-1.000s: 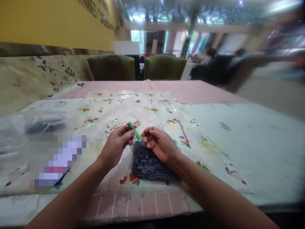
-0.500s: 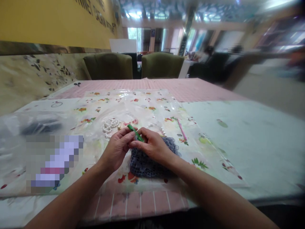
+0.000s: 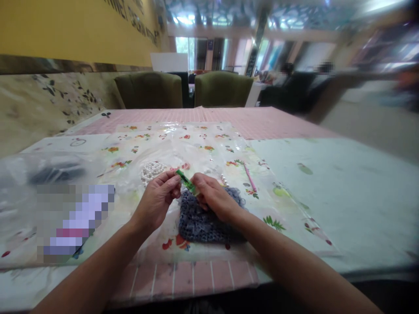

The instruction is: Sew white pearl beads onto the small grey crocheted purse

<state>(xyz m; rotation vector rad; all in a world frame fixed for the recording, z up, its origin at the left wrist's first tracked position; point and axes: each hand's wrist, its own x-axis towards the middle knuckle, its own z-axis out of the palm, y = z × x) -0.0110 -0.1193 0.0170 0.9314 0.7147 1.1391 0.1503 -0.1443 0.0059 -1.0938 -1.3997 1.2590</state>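
A small green object (image 3: 187,181), narrow and partly see-through, is tilted between my hands above the table. My right hand (image 3: 211,194) is closed round its lower right end. My left hand (image 3: 163,192) is pinched near its upper left end; what lies between those fingertips is too small to make out. Under my right hand lies a dark blue-grey crocheted piece (image 3: 209,224). White pearl beads (image 3: 153,171) form a heap just beyond my left hand, and a few more beads (image 3: 224,179) show behind my right hand.
A pink stick (image 3: 250,177) lies on the flowered plastic sheet (image 3: 183,152) to the right. At the left are a clear bag (image 3: 19,174) with something dark inside and a blurred-out object (image 3: 81,218). Black scissors (image 3: 106,115) rest far left. Green chairs (image 3: 222,89) stand beyond the table.
My hands have moved slightly apart, and more of the green object shows. My right hand has turned, its fingers now lower over the crocheted piece.
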